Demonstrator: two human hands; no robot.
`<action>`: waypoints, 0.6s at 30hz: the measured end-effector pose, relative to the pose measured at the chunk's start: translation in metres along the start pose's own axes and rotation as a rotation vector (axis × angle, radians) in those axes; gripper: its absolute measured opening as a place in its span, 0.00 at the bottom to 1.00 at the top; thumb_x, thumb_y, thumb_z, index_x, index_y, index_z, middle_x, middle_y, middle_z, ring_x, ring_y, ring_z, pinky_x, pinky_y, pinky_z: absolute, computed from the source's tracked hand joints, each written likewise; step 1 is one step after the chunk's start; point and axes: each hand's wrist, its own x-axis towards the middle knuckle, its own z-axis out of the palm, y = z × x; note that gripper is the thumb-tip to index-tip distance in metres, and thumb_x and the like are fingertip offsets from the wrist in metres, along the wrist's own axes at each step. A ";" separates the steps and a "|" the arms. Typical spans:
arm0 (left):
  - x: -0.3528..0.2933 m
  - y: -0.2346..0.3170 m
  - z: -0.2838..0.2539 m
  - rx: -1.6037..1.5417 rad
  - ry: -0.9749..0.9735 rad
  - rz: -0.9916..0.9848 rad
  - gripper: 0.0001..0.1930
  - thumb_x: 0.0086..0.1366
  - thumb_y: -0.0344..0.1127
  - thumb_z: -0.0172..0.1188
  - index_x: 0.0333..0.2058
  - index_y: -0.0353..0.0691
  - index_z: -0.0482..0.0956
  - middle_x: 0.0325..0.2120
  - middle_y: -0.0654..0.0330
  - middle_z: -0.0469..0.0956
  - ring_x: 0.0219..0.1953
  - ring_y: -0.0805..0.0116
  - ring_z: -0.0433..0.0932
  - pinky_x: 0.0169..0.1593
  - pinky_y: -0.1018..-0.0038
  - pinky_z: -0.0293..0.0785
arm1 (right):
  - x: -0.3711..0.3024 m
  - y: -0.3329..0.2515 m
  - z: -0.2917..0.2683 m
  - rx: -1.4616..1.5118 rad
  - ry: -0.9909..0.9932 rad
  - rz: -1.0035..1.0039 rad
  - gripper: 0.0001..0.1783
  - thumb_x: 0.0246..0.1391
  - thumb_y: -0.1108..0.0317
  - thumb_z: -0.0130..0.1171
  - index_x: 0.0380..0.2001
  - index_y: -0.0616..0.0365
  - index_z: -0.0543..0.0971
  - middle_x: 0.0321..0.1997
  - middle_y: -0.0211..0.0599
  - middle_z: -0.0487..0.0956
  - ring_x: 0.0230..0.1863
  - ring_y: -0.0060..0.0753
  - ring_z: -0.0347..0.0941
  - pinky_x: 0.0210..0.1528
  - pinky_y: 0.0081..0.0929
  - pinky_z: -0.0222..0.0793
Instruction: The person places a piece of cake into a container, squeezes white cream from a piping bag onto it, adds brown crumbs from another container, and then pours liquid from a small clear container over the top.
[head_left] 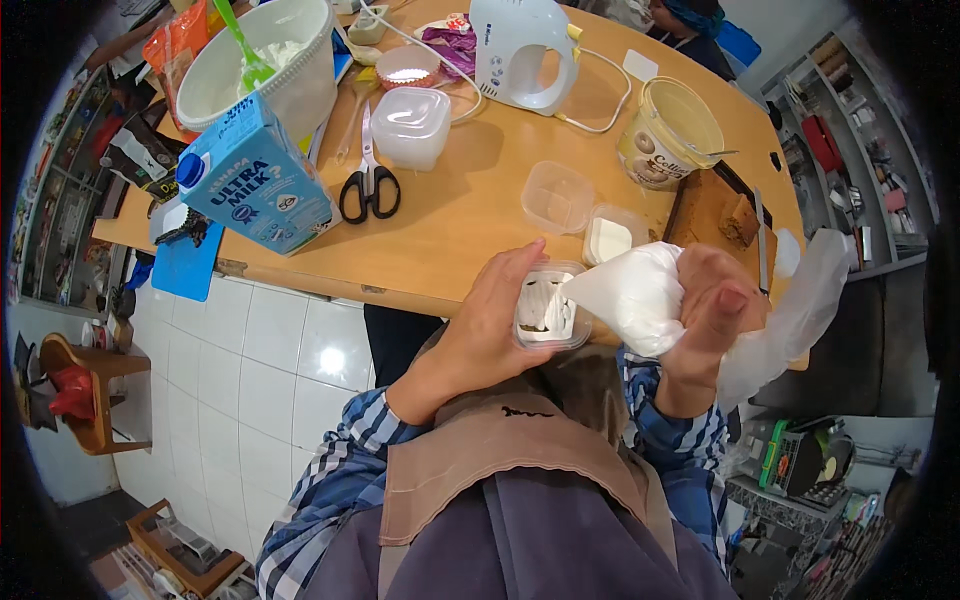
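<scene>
My left hand [482,318] is wrapped around the side of a small transparent plastic cup [554,345] near the table's front edge. White cream [541,300] covers most of what is inside, and a darker patch shows through at one spot. In my right hand [712,315] is a piping bag [638,298] full of white cream, its tip pointing left at the cup's right side. The bag's loose plastic end [785,335] trails to the right. Just beyond, a second cup [612,236] holds a white layer, and a third transparent cup [557,197] stands behind it.
A dark tray [690,205] with brown cake and a knife [761,240] lies at right, near a tub [668,135]. Farther back are a hand mixer [520,55] with its cord and a white tub [412,125]. Scissors [370,180], a milk carton [262,180] and a mixing bowl [300,60] stand left.
</scene>
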 end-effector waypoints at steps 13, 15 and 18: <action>0.000 -0.002 0.002 -0.064 0.027 -0.039 0.50 0.36 0.27 0.72 0.60 0.33 0.53 0.48 0.46 0.67 0.50 0.49 0.68 0.54 0.64 0.65 | -0.001 -0.002 -0.009 0.212 -0.093 0.029 0.32 0.63 0.50 0.41 0.08 0.56 0.58 0.10 0.29 0.56 0.12 0.23 0.49 0.17 0.25 0.41; -0.001 -0.005 0.003 -0.045 0.018 -0.031 0.52 0.36 0.30 0.74 0.61 0.34 0.52 0.49 0.47 0.67 0.51 0.51 0.68 0.55 0.64 0.65 | 0.000 -0.003 -0.003 0.172 -0.074 -0.012 0.31 0.63 0.51 0.43 0.08 0.55 0.57 0.09 0.28 0.55 0.12 0.23 0.49 0.16 0.26 0.42; -0.001 -0.006 0.002 -0.033 0.022 -0.022 0.54 0.37 0.32 0.75 0.62 0.34 0.51 0.49 0.48 0.67 0.52 0.53 0.68 0.56 0.65 0.64 | 0.001 -0.002 -0.005 0.096 -0.112 -0.046 0.31 0.63 0.51 0.43 0.08 0.55 0.57 0.09 0.28 0.54 0.12 0.22 0.48 0.16 0.25 0.41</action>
